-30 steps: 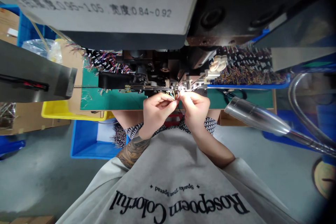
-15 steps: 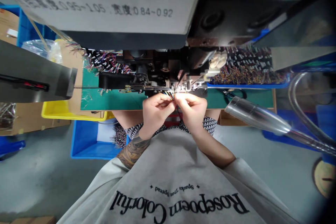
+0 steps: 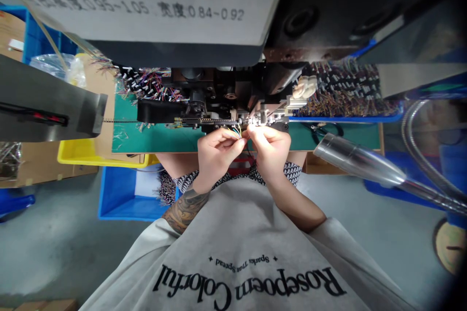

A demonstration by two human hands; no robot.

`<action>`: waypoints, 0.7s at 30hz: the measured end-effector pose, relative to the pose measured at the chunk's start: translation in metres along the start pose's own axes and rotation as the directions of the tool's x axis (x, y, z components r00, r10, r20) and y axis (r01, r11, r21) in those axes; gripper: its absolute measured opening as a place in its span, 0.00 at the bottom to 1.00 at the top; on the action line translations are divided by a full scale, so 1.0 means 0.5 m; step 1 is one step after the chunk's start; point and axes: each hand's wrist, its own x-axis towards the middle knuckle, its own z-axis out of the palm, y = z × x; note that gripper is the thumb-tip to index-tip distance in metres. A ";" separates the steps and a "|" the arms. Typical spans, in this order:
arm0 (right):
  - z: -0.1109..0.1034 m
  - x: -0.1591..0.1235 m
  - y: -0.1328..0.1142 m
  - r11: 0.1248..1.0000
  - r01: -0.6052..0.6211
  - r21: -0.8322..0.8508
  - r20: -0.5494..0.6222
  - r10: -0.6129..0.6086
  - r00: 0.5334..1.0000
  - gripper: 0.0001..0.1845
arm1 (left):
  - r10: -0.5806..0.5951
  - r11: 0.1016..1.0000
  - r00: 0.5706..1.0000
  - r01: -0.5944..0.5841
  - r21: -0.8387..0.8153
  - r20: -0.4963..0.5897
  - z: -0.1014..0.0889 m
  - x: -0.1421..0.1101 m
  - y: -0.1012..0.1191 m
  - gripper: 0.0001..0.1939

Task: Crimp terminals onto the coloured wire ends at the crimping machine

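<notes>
My left hand [image 3: 216, 151] and my right hand [image 3: 270, 148] meet in front of a dark crimping machine [image 3: 226, 99]. Both hands pinch a small bundle of thin coloured wires [image 3: 239, 132], whose ends point up at the machine's metal die [image 3: 260, 117]. The left fingers are closed around the bundle's lower part. One strand is nipped by my right fingertips close to the die. A strip of terminals [image 3: 156, 120] runs in from the left along the green mat [image 3: 160, 137].
Piles of finished coloured wire pieces lie at the back left [image 3: 146, 85] and in a blue tray at the right [image 3: 346, 95]. A metal lamp head on a flexible arm [image 3: 357, 160] juts in from the right. A yellow bin [image 3: 83, 155] and blue bin [image 3: 120, 194] sit lower left.
My right hand has shifted slightly right and up toward the die with a strand. The left hand stays almost still on the bundle.
</notes>
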 end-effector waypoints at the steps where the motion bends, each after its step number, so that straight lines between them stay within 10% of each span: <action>1: 0.001 0.000 -0.001 1.000 -0.006 -0.001 -0.001 0.006 1.000 0.18 | 0.002 1.000 1.000 -0.002 0.002 -0.001 0.000 0.000 0.001 0.10; 21: -0.010 -0.011 0.016 0.997 0.073 0.003 -0.005 -0.073 0.997 0.12 | -0.092 0.993 0.996 0.093 -0.073 0.018 0.004 0.000 0.009 0.08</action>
